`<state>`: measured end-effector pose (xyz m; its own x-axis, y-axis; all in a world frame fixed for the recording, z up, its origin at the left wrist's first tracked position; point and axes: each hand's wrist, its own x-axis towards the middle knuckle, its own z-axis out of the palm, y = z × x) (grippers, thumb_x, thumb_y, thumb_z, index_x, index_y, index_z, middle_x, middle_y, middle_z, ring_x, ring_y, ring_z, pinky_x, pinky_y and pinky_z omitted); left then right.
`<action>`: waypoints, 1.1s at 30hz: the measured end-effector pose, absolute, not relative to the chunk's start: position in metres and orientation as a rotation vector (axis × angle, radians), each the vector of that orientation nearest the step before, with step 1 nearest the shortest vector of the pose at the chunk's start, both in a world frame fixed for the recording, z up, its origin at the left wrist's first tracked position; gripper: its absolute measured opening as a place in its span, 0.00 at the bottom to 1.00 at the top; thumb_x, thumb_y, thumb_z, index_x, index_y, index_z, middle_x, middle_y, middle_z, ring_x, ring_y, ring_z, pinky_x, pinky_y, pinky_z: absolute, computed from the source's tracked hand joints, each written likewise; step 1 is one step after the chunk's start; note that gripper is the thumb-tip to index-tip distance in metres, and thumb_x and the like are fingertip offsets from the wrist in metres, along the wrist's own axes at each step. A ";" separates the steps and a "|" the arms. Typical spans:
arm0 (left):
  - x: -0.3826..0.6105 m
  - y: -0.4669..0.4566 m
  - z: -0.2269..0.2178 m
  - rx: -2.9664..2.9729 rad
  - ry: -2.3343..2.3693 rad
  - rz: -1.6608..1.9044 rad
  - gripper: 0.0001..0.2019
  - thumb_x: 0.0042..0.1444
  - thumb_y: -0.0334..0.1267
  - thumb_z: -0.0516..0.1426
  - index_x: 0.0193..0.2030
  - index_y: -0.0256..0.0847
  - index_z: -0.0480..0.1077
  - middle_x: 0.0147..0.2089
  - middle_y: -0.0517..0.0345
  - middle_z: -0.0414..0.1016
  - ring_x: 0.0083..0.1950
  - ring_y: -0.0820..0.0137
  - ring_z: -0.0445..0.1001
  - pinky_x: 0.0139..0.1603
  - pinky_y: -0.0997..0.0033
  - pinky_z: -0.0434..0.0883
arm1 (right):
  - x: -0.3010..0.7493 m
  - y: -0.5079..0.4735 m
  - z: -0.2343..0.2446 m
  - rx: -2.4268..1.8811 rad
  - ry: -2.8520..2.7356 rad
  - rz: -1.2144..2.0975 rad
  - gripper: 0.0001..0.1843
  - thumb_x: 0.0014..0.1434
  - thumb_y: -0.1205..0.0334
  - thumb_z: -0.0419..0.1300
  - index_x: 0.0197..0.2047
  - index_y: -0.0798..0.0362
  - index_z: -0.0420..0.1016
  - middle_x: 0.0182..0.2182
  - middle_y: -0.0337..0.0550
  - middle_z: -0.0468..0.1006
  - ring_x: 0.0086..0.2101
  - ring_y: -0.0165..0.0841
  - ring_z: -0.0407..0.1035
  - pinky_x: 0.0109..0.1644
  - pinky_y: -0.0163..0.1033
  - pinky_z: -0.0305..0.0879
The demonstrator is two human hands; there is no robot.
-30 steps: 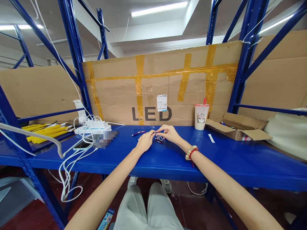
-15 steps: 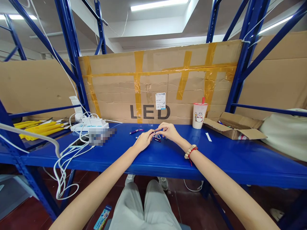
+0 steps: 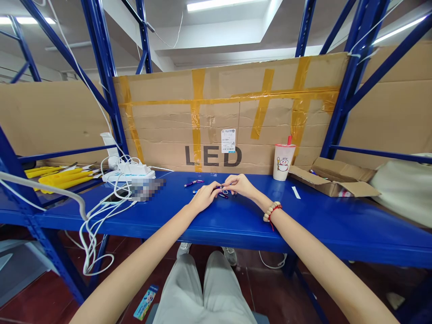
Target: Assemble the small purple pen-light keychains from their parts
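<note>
My left hand (image 3: 204, 197) and my right hand (image 3: 240, 185) meet at the middle of the blue tabletop (image 3: 256, 225). Thumbs and forefingers are pinched together on a small piece between them, too tiny and covered to name. Just below the fingertips lie small dark purple, shiny parts (image 3: 223, 195) with bits of metal, partly hidden by the hands. A slim purple pen-like piece (image 3: 194, 183) rests apart, beyond my left hand. My right wrist wears a beaded bracelet (image 3: 271, 211) with a red cord.
A white cup (image 3: 282, 162) with a red straw stands at the back right, beside an open cardboard box (image 3: 332, 182). White cables (image 3: 116, 191) and a power strip (image 3: 126, 174) crowd the left, near yellow-handled tools (image 3: 65, 179). A paper strip (image 3: 296, 192) lies right; cardboard (image 3: 162, 130) walls the back.
The view has shifted slightly. Both hands stay together at the same spot, with only small finger movements.
</note>
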<state>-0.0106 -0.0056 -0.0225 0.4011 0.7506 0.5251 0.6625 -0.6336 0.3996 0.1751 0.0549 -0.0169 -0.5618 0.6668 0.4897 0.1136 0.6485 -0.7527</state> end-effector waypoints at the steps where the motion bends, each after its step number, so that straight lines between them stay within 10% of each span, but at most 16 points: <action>1: -0.010 -0.006 -0.022 2.523 1.282 1.049 0.11 0.64 0.41 0.46 0.45 0.42 0.66 0.29 0.61 0.71 0.33 0.69 0.72 0.36 0.74 0.65 | 0.175 0.055 -0.017 -0.617 -2.058 0.880 0.19 0.53 0.52 0.66 0.31 0.63 0.72 0.30 0.42 0.72 0.20 0.19 0.62 0.20 0.25 0.60; 33: -0.007 -0.009 -0.021 2.549 1.273 1.034 0.07 0.64 0.40 0.45 0.42 0.43 0.61 0.32 0.60 0.73 0.35 0.67 0.74 0.36 0.72 0.64 | 0.174 0.030 0.001 -0.914 -1.972 1.074 0.28 0.34 0.43 0.71 0.28 0.62 0.77 0.27 0.43 0.72 0.23 0.23 0.60 0.21 0.27 0.55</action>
<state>-0.0072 -0.0089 -0.0214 0.4163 0.7420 0.5254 0.6665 -0.6421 0.3788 0.1745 0.0305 0.0006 -0.5041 0.8290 0.2419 0.2465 0.4066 -0.8797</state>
